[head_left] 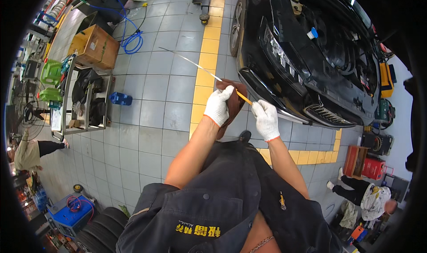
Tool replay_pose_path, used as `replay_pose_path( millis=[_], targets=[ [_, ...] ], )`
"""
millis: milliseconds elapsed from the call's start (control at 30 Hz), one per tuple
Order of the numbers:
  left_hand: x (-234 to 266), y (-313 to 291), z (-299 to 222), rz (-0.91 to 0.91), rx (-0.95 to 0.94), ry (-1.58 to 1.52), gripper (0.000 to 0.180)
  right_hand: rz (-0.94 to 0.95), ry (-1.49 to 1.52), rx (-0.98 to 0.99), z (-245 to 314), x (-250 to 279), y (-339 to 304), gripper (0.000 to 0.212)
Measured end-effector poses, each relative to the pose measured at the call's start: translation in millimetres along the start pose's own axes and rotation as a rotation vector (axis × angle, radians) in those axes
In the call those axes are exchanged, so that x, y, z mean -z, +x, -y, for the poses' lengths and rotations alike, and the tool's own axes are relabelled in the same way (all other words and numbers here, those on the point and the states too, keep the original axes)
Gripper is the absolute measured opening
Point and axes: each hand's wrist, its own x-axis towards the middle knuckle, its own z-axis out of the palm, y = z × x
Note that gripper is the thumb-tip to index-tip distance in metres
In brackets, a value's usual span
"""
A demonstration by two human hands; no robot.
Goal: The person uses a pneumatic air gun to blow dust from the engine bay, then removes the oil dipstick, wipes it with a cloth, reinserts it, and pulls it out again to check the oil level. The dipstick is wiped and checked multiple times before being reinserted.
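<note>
In white knit gloves, both my hands are raised in front of my body beside the black car (273, 88). My right hand (266, 119) is closed on the yellow-orange handle end of an oil dipstick (198, 65). Its thin metal blade points away to the far left. My left hand (218, 105) grips a brown cloth (234, 107), pinched around the dipstick partway along. The cloth hides that stretch of the blade, and its lower end hangs down.
The car's engine bay (331, 44) is uncovered, with a blue cap (312, 33). To the left stand a metal cart (84, 130), a blue jug (120, 98) and a wooden box (94, 46). Blue hose (132, 43) lies on the tiles. Other people (369, 202) are at both sides.
</note>
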Motion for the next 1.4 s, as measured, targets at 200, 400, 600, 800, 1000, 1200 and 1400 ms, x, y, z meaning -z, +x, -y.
replay_pose_path(
  millis=[200,400,600,800,1000,1200,1400],
  targets=[
    [32,-17,7,-0.116,-0.072,0.136,0.018,0.102,-0.322,0.420,4,0,-26,0.031],
    [91,19,9,-0.267,0.021,-0.081,0.041,0.202,-0.444,0.379,13,-7,-44,0.028],
    [135,56,-19,0.014,-0.020,-0.377,0.028,0.282,-0.481,0.307,14,-45,-53,0.031],
    [184,60,-93,-0.493,-0.159,-0.142,0.030,0.329,-0.296,0.116,37,-6,-89,0.035],
    [238,76,-188,-0.563,-0.285,-0.037,0.030,0.330,0.194,-0.364,65,82,-129,0.030],
    [200,61,-230,-0.252,-0.449,-0.140,0.022,0.158,-0.093,-0.133,49,143,-149,0.015],
    [88,-28,-242,-0.024,-0.308,0.271,0.027,-0.111,0.451,0.109,22,230,-144,0.018]
  ],
)
